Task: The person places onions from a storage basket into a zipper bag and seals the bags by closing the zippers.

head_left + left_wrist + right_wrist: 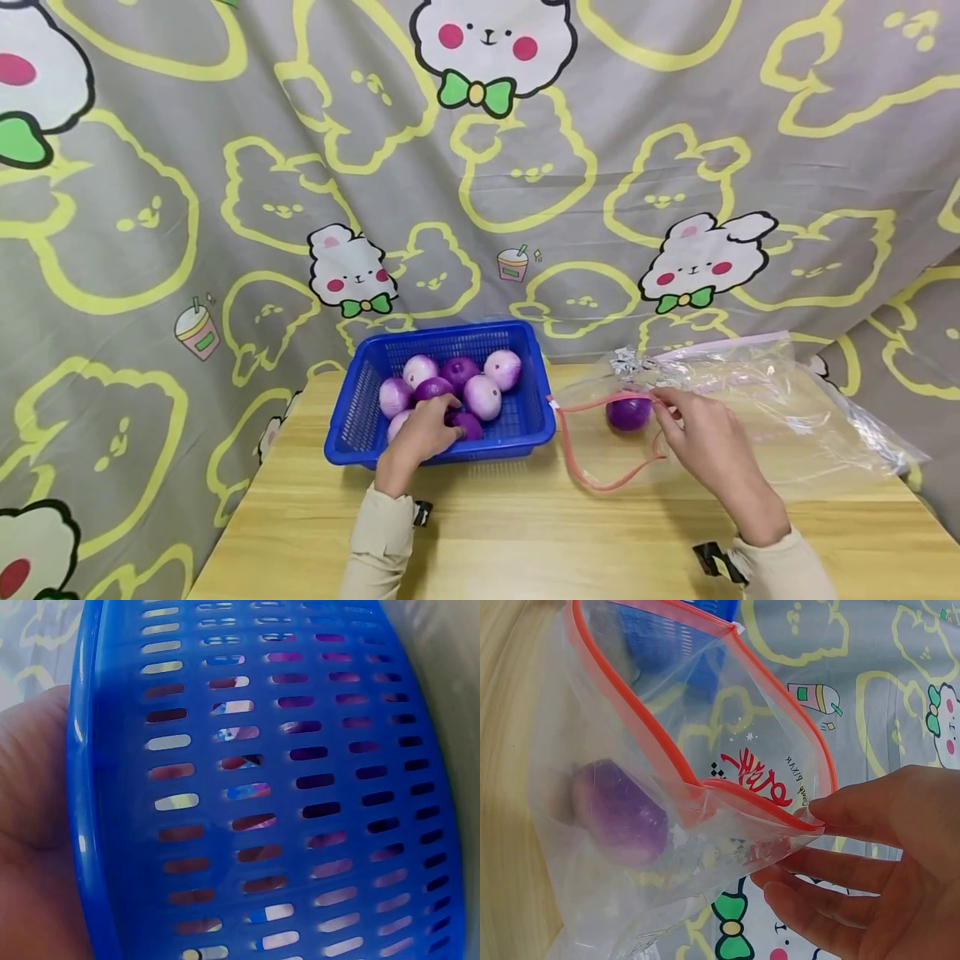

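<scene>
Looks early: one onion is lying inside the clear bag, lower right; several more onions are sitting in the blue basket, lower centre. Right hand is pinching the bag's mouth; left hand is resting over basket onions, grip can't be told. Wood table is filling the bottom, cartoon curtain hanging behind.

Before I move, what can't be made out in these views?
Left hand: in the head view, its own back hides whether it grips one of the onions.
Basket contents: in the left wrist view, the slotted wall leaves only slivers.
Onion count: in the head view, that hand and neighbouring onions cover some.
Bag, far end: in the right wrist view, cut off by the bottom edge.
</scene>
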A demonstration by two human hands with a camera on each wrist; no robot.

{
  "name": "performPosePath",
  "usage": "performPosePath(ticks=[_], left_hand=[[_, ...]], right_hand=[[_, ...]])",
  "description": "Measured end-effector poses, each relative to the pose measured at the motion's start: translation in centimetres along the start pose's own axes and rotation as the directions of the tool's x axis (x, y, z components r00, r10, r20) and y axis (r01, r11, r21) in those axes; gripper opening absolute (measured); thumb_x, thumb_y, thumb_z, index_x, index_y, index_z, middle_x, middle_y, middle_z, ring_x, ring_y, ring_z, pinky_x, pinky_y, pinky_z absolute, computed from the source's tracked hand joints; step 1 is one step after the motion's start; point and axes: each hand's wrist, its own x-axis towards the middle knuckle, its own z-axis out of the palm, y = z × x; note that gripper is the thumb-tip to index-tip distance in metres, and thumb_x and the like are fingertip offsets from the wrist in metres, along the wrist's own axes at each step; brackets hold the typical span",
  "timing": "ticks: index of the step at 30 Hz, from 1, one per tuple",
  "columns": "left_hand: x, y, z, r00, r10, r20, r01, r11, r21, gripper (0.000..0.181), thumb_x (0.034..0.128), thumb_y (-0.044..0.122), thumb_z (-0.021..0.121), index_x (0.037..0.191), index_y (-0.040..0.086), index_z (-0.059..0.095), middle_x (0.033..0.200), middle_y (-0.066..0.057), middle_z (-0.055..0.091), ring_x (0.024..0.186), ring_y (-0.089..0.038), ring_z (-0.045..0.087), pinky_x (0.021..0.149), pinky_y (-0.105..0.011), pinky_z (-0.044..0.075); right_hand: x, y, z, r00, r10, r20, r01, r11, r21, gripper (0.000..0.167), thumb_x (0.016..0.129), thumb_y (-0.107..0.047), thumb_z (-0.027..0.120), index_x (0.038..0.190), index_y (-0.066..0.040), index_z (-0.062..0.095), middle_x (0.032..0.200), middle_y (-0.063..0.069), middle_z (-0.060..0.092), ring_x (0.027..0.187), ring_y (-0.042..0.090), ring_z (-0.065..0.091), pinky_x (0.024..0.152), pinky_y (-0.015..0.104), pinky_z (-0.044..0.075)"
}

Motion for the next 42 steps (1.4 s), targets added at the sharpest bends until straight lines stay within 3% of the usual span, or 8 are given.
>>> performPosePath(ticks=[4, 10, 18, 23, 27, 33, 38, 42], left_hand=[[0.3, 0.0, 0.0, 0.998, -0.036, 0.059, 0.035, 0.999, 0.010, 0.036, 0.0792, 0.009, 0.076, 0.113, -0.003, 0.067, 0.107, -0.018, 0.070, 0.099, -0.036, 0.065, 0.088, -0.052, 0.052], [0.8, -0.4, 0.2, 0.996, -0.062, 0.068, 0.061, 0.998, 0.014, 0.033, 0.0766, 0.009, 0.080, 0.106, -0.001, 0.069, 0.095, -0.011, 0.070, 0.087, -0.027, 0.065, 0.083, -0.045, 0.053], [0.5, -0.3, 0.3, 0.998, 0.048, -0.042, -0.049, 0.999, -0.015, 0.045, 0.0708, 0.007, 0.086, 0.111, -0.002, 0.068, 0.103, -0.015, 0.071, 0.093, -0.033, 0.065, 0.085, -0.048, 0.052], [0.1, -0.1, 0.0, 0.992, 0.059, -0.112, -0.055, 0.998, 0.040, 0.050, 0.0702, 0.010, 0.086, 0.115, -0.001, 0.067, 0.110, -0.017, 0.070, 0.105, -0.039, 0.063, 0.092, -0.052, 0.049], [-0.3, 0.3, -0.1, 0.986, 0.074, -0.151, -0.064, 0.995, 0.072, 0.047, 0.0712, 0.012, 0.087, 0.113, 0.002, 0.068, 0.108, -0.016, 0.070, 0.103, -0.040, 0.063, 0.090, -0.054, 0.049], [-0.8, 0.9, 0.5, 0.959, 0.138, -0.248, -0.144, 0.989, -0.007, 0.048, 0.0718, 0.009, 0.088, 0.114, 0.002, 0.067, 0.107, -0.015, 0.070, 0.102, -0.034, 0.064, 0.090, -0.048, 0.051], [-1.0, 1.0, 1.7, 0.930, 0.168, -0.328, -0.193, 0.980, -0.045, 0.053, 0.0739, 0.008, 0.087, 0.121, 0.003, 0.064, 0.117, -0.015, 0.067, 0.112, -0.033, 0.062, 0.098, -0.048, 0.049], [-1.3, 2.0, 1.8, 0.901, 0.213, -0.377, -0.248, 0.968, -0.045, 0.054, 0.0771, 0.012, 0.086, 0.126, 0.006, 0.062, 0.125, -0.014, 0.064, 0.121, -0.031, 0.057, 0.103, -0.048, 0.045]], right_hand=[[0.0, 0.0, 0.0, 1.000, 0.002, -0.001, -0.002, 1.000, -0.002, 0.019, 0.092, -0.011, 0.067, 0.107, -0.002, 0.072, 0.087, 0.016, 0.073, 0.070, 0.031, 0.068, 0.057, 0.048, 0.050], [-0.1, -0.1, 0.0, 1.000, 0.017, 0.025, -0.018, 1.000, 0.008, 0.018, 0.092, -0.009, 0.067, 0.107, -0.002, 0.072, 0.092, 0.016, 0.073, 0.069, 0.028, 0.067, 0.058, 0.048, 0.051], [-0.2, 0.1, 0.0, 1.000, 0.012, 0.012, -0.012, 1.000, 0.016, 0.018, 0.092, -0.010, 0.068, 0.107, -0.001, 0.072, 0.090, 0.015, 0.073, 0.069, 0.028, 0.067, 0.059, 0.048, 0.051], [-0.1, 0.1, -0.1, 1.000, 0.008, 0.019, -0.008, 1.000, 0.023, 0.018, 0.092, -0.009, 0.067, 0.107, -0.001, 0.072, 0.089, 0.015, 0.073, 0.069, 0.026, 0.066, 0.058, 0.046, 0.051], [-0.1, 0.0, -0.3, 0.999, 0.018, 0.030, -0.018, 0.999, 0.029, 0.018, 0.091, -0.008, 0.068, 0.107, -0.001, 0.072, 0.089, 0.015, 0.073, 0.067, 0.023, 0.065, 0.057, 0.043, 0.050], [-0.1, -0.2, -0.4, 0.998, 0.030, 0.048, -0.032, 0.999, 0.030, 0.019, 0.092, -0.009, 0.067, 0.109, 0.000, 0.072, 0.089, 0.015, 0.073, 0.065, 0.021, 0.063, 0.055, 0.040, 0.049], [-0.1, -0.3, -0.5, 0.998, 0.035, 0.051, -0.036, 0.999, 0.022, 0.019, 0.092, -0.009, 0.067, 0.108, 0.000, 0.072, 0.090, 0.015, 0.073, 0.062, 0.018, 0.059, 0.054, 0.038, 0.046], [-0.1, -0.3, -0.6, 0.999, 0.024, 0.028, -0.025, 1.000, 0.015, 0.018, 0.092, -0.007, 0.066, 0.108, -0.001, 0.072, 0.086, 0.014, 0.072, 0.057, 0.016, 0.051, 0.052, 0.035, 0.041]])
